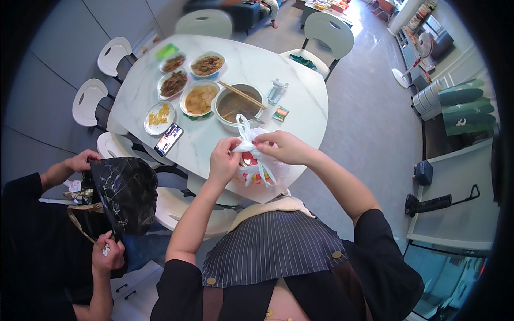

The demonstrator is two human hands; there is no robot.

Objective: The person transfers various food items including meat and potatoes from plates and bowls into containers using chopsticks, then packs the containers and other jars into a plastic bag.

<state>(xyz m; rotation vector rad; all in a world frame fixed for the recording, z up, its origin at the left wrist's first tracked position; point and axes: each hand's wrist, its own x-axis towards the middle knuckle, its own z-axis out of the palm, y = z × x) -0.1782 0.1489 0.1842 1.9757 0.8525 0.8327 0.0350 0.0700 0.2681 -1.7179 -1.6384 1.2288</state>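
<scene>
A white plastic carrier bag (277, 168) stands at the near edge of the marble-patterned table, its handles tied in a knot. Red and yellow packaging shows through the thin plastic. My left hand (225, 159) pinches the knot from the left side. From the right, the thumb and fingers of my right hand (283, 147) grip the bag's plastic close to the knot. Just beyond the bag sits a pot (237, 105) of brown soup with a pair of wooden chopsticks (243, 94) laid across its rim and a spoon handle inside.
Dishes of food, including a plate of sliced vegetables (200, 98), fill the table's left half. A smartphone (169, 139) lies near its left edge. At my left, another person holds a black plastic bag (126, 192). White chairs (91, 102) surround the table; a fan (425, 45) stands far right.
</scene>
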